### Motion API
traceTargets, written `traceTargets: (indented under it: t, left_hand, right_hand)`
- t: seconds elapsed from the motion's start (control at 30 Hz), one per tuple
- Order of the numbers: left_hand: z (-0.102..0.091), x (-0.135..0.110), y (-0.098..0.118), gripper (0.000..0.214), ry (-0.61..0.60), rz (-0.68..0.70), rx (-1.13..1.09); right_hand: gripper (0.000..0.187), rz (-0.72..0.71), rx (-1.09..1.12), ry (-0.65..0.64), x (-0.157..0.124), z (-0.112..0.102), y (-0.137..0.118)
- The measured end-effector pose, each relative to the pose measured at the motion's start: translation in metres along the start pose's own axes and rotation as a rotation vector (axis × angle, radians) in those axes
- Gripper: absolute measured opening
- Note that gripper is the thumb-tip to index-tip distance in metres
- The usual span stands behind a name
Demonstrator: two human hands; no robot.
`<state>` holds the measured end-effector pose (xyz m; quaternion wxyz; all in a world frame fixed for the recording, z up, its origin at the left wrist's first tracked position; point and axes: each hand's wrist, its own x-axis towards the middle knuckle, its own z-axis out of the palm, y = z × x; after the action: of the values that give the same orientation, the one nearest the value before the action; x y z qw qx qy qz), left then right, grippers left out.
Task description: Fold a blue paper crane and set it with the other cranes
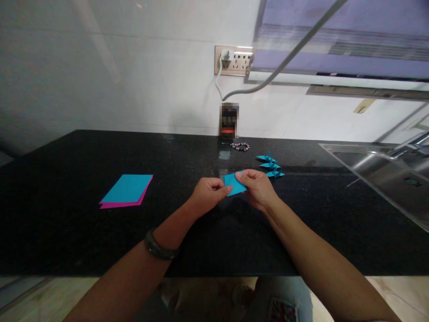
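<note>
Both hands hold one folded blue paper [233, 184] just above the black countertop [67, 214]. My left hand [209, 193] pinches its left edge, fingers curled. My right hand [256, 188] pinches its right side, thumb on top. A dark band sits on my left wrist. Three small folded blue paper cranes [271, 165] lie in a row on the counter just beyond my right hand.
A stack of flat sheets, blue on top of pink [127, 191], lies at the left. A bead bracelet [240, 146] and a small blurred box [229, 119] are by the wall. A steel sink [385, 174] is at the right. A wall socket [233, 60] has a cable plugged in.
</note>
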<state>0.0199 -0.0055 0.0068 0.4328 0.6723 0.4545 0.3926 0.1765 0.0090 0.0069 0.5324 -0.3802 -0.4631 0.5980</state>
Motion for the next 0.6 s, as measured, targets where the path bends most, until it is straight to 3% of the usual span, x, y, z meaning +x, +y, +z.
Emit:
traceTargets:
  t: [0.33,0.6]
  left_hand:
    - [-0.0071,-0.0001,0.0008,0.025,-0.153,-0.027,-0.214]
    - [-0.0089,-0.0006,0.0035,0.027,-0.186,-0.019,-0.181]
  right_hand:
    - [0.025,0.022,-0.012,-0.080,-0.0038,0.0010,-0.0010]
    - [0.026,0.014,-0.034,-0.100,-0.0042,0.0003,-0.0033]
